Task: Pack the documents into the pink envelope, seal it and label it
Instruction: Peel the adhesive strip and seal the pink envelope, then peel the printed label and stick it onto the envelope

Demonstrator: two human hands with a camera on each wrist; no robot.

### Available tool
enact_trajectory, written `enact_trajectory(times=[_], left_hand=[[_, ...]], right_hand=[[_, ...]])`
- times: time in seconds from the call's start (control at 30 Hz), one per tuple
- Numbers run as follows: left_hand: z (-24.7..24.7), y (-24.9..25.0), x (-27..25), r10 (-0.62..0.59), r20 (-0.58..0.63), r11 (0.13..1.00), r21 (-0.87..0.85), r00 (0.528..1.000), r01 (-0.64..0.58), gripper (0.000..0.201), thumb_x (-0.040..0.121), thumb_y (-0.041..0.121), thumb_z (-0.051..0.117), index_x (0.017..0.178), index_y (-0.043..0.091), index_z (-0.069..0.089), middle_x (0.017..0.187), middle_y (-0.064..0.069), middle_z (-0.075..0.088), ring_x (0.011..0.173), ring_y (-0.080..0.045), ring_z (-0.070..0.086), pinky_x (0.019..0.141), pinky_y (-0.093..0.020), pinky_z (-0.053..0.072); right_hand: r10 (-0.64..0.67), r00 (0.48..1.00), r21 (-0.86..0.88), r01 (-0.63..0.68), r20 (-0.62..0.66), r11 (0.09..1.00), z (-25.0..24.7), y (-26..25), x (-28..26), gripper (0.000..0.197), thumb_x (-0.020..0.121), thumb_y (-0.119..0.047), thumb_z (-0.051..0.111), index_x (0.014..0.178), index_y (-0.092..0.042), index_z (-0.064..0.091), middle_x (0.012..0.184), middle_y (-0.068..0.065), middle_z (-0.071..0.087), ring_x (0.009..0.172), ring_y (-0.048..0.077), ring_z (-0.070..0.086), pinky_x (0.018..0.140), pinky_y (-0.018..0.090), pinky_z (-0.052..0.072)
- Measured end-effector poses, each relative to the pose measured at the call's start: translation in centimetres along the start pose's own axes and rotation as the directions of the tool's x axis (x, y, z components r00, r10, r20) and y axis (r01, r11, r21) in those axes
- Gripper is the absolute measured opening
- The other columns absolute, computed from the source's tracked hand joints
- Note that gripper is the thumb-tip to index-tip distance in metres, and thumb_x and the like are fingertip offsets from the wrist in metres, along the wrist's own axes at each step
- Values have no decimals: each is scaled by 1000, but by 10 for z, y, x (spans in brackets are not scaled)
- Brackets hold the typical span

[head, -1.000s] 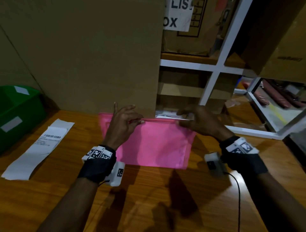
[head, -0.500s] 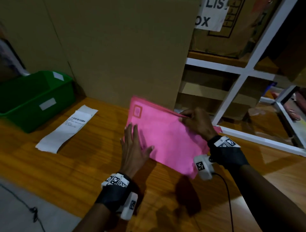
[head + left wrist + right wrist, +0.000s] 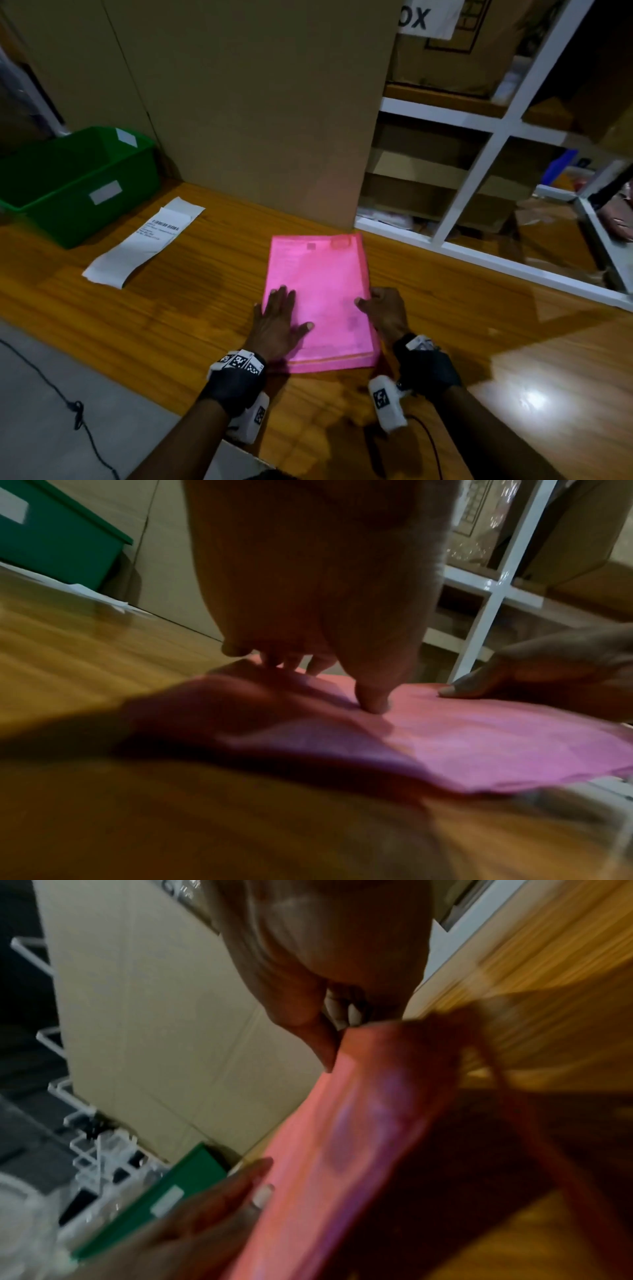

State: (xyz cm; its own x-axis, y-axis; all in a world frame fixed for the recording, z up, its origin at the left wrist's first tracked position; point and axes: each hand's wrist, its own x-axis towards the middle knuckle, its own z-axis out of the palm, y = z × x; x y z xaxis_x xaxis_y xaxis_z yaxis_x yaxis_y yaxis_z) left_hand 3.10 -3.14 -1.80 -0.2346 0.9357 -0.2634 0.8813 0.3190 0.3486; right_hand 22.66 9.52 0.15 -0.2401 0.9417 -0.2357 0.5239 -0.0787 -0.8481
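Note:
The pink envelope (image 3: 318,274) lies flat on the wooden table (image 3: 205,308), its long side pointing away from me toward the big cardboard box. My left hand (image 3: 279,318) presses flat on its near left part, fingers straight. My right hand (image 3: 383,311) pinches the envelope's right edge, thumb on top and fingers curled round the side. The left wrist view shows my left hand (image 3: 322,680) pressing the pink envelope (image 3: 496,739). In the right wrist view my right hand (image 3: 334,1039) grips the envelope (image 3: 359,1150) by its edge. No loose documents show. A white printed label strip (image 3: 144,246) lies to the left.
A green bin (image 3: 68,185) stands at the far left of the table. The tall cardboard box (image 3: 260,113) rises just behind the envelope. A white shelf frame (image 3: 479,164) with cartons stands at the right. A black cable (image 3: 51,387) trails on the grey floor at the left.
The envelope stood on its edge against the box, was tilted and turned, and now lies flat. My left hand left the top edge and went flat onto it.

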Motion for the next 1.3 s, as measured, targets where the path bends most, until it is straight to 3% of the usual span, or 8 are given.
enact_trajectory(times=[0.13, 0.23, 0.47, 0.7, 0.83, 0.97, 1.13, 1.3], left_hand=[[4, -9, -15, 20, 12, 997, 79, 1000, -21, 128, 49, 92, -24, 155, 23, -5, 161, -1, -19, 149, -19, -13, 116, -56, -4], [-3, -20, -24, 20, 32, 991, 133, 999, -24, 119, 55, 90, -22, 154, 25, -10, 158, 1, -22, 149, -18, -14, 116, -58, -5], [-27, -61, -23, 41, 125, 983, 173, 991, -63, 96, 76, 84, 3, 152, 28, -17, 157, 5, -27, 147, -15, -17, 115, -62, -8], [-54, -117, -5, 70, 193, 970, 217, 979, -112, 90, 88, 76, 17, 151, 22, -18, 156, 3, -29, 147, -15, -19, 111, -62, -14], [-77, -158, 3, 133, 280, 961, 200, 951, -193, 94, 89, 73, 27, 152, 18, -16, 157, -1, -28, 148, -19, -18, 114, -63, -9], [-110, -198, -2, 243, 273, 967, 10, 931, -255, 92, 90, 69, 39, 155, 17, -2, 161, -4, -15, 150, -19, -11, 117, -57, -8], [-143, -275, -3, 111, -132, 971, -197, 985, -135, 82, 85, 71, 37, 149, 19, 33, 161, -3, 18, 148, -17, 16, 118, -51, 2], [-162, -336, 13, -207, -363, 974, -159, 908, 159, 60, 94, 50, 47, 135, 6, 44, 145, -13, 45, 133, -30, 42, 115, -56, 17]], right_hand=[[-134, 991, -383, 125, 2, 915, 8, 7, -23, 50, 76, -35, 69, 121, -16, 62, 111, 10, 72, 102, 33, 67, 82, 42, 55], [-240, 970, -477, 233, 46, 848, 27, 9, -38, 68, 85, -29, 69, 143, -8, 41, 127, 17, 62, 112, 36, 60, 87, 44, 52], [-308, 931, -680, 357, 199, 640, 59, -10, -49, 70, 92, -41, 60, 150, -14, 31, 161, 12, 20, 146, 34, 21, 117, 46, 25], [-110, 943, -779, 322, 313, 538, 114, -43, -33, 64, 101, -46, 37, 156, -19, 15, 165, 6, 0, 152, 23, 0, 120, 43, -7], [-109, 951, -779, 301, 290, 550, 147, -69, -36, 70, 98, -42, 50, 154, -14, 22, 164, 10, 9, 151, 24, 11, 122, 37, 8], [-155, 950, -775, 310, 269, 551, 171, -113, -33, 59, 91, -49, 58, 140, -18, 48, 149, 9, 45, 137, 25, 42, 109, 35, 36], [-227, 932, -689, 362, 283, 628, 227, -193, -25, 49, 90, -47, 60, 135, -26, 54, 137, -3, 59, 124, 23, 54, 94, 33, 44], [-322, 872, -577, 486, 368, 656, 286, -246, 1, 40, 89, -36, 64, 126, -21, 63, 123, 1, 69, 102, 22, 68, 80, 29, 48]])
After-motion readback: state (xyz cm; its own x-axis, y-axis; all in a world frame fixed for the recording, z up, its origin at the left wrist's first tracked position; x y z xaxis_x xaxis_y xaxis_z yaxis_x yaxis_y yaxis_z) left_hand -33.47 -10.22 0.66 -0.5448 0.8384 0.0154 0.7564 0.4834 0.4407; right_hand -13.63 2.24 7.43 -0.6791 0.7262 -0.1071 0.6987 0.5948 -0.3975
